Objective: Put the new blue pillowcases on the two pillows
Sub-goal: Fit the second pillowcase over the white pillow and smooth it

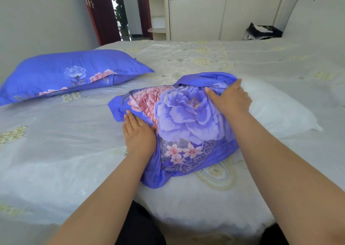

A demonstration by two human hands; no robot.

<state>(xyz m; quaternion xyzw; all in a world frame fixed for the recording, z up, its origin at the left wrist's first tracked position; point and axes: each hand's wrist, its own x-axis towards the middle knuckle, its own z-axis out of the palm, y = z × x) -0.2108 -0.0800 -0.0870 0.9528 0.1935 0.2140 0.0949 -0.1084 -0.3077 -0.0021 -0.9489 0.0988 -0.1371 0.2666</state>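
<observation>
Left: finished blue floral pillow (pixel 71 73) blocks the far corner.
Between pillows: open pale embroidered bedspread (pixel 56 132).
Right: bare white pillow end (pixel 276 106).

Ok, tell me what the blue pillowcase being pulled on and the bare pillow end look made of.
Blue pillowcase: thin woven fabric, probably cotton or polyester, slight sheen, printed flowers, soft creases. White pillow: plain matte white cloth over a soft, puffy filling; fibre unclear.
</observation>
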